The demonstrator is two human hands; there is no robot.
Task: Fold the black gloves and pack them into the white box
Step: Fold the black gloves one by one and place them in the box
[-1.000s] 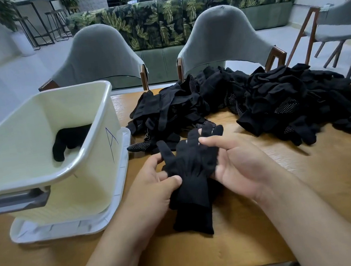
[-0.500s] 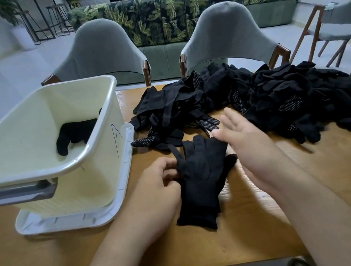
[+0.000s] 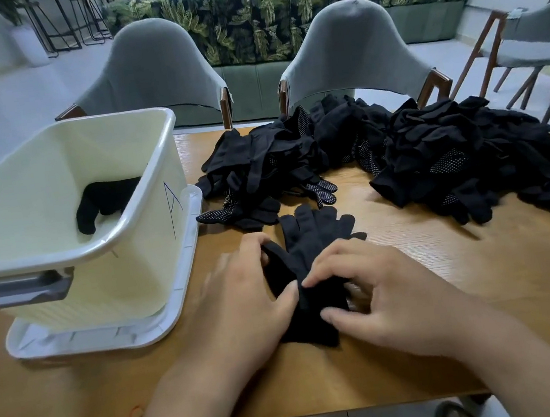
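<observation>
A pair of black gloves (image 3: 310, 235) lies flat on the wooden table (image 3: 494, 288), fingers pointing away from me. My left hand (image 3: 244, 303) curls its fingers round the gloves' left edge, thumb on the cloth. My right hand (image 3: 386, 295) pinches the lower part near the cuff between arched fingertips and thumb. The white box (image 3: 156, 168) stands to the left, marked with a blue letter A. One folded black glove bundle (image 3: 104, 199) lies inside it.
A big heap of loose black gloves (image 3: 452, 157) covers the far right of the table, with a smaller heap (image 3: 261, 168) beside the box. The box stands on its white lid (image 3: 108, 335). Two grey chairs (image 3: 351, 54) stand behind the table.
The gloves went from held up in both hands to lying flat on the table. My right hand moved from above the glove fingers down to the cuff end.
</observation>
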